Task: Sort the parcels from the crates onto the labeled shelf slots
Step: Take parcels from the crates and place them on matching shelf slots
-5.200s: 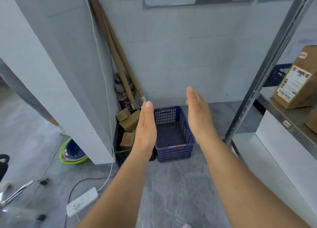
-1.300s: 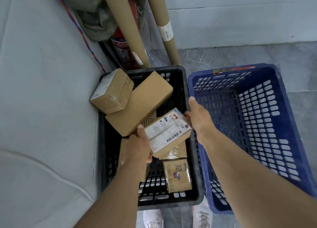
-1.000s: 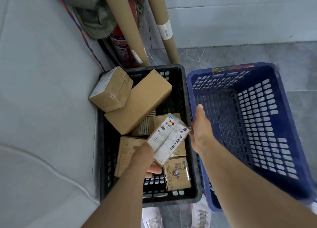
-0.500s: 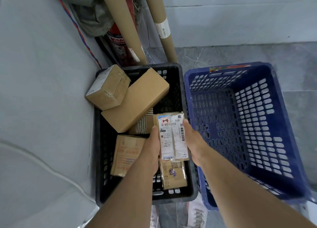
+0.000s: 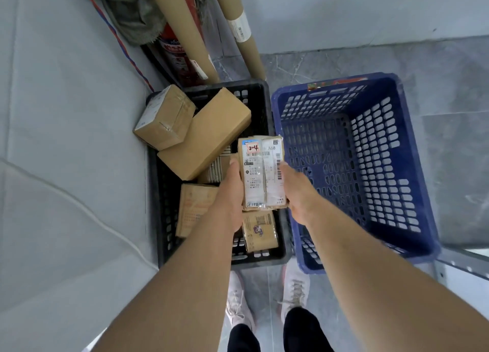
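I hold a small brown parcel (image 5: 262, 173) above the black crate (image 5: 158, 193), label side up, with "2-4" handwritten in red on its white shipping label. My left hand (image 5: 232, 190) grips its left edge and my right hand (image 5: 296, 190) grips its right edge. Several other brown parcels lie in the black crate: a cube-like box (image 5: 164, 117) on the rim at the back left, a long box (image 5: 206, 134) leaning beside it, a flat one (image 5: 194, 209) and a small one (image 5: 260, 230) below my hands. The blue crate (image 5: 397, 166) to the right holds nothing.
Two cardboard tubes (image 5: 182, 31) and a red extinguisher (image 5: 174, 55) lean in the corner behind the black crate. A grey wall panel (image 5: 66, 140) stands on the left. A metal shelf post (image 5: 460, 264) shows at the right edge. My shoes (image 5: 293, 293) stand on the grey floor.
The parcel came up out of the black crate and turned until its label faces me squarely. My right hand moved from the crate rim onto the parcel's right edge.
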Action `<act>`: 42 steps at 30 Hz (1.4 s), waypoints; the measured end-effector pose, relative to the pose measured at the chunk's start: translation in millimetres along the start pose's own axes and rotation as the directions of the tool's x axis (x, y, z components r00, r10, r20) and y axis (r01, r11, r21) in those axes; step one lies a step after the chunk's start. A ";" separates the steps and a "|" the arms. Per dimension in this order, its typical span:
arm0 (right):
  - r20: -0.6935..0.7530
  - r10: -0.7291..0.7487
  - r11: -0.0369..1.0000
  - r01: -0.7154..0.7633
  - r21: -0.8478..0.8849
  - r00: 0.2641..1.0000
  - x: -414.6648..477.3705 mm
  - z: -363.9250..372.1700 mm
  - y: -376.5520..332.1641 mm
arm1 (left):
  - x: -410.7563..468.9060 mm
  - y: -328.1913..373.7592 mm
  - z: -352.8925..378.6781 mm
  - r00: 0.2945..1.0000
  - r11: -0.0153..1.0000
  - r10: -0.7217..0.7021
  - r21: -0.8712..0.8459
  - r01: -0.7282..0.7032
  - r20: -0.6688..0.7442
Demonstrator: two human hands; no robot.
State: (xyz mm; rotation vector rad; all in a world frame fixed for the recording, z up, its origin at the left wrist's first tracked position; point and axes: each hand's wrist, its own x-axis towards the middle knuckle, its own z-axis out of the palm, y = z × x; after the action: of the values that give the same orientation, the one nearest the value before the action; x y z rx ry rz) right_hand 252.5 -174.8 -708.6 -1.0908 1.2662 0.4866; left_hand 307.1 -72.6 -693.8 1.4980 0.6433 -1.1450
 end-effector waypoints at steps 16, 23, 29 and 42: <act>0.000 -0.199 0.974 0.198 0.107 0.980 -183.8 -55.2 -57.8 | -190.4 57.6 53.0 0.978 0.979 0.203 0.011 -0.203 0.042; 0.027 -0.330 0.917 0.314 0.246 0.943 -258.2 -79.6 -69.6 | -265.8 72.9 69.5 0.934 0.946 0.321 -0.009 -0.324 0.154; -0.067 -0.430 0.835 0.425 0.350 0.900 -324.7 -99.1 -67.9 | -324.3 84.4 84.3 0.899 0.932 0.330 0.051 -0.358 0.290; -0.446 -0.560 0.554 0.716 0.425 0.698 -486.9 -148.4 2.2 | -472.3 52.4 119.9 0.613 0.811 0.332 0.115 -0.574 0.716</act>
State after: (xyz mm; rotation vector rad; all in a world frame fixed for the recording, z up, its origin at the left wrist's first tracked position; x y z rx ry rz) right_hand 33.4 -175.4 -249.1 -1.0127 1.0141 -0.6168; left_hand 131.7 -113.9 -238.0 1.2696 -0.4617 -1.2950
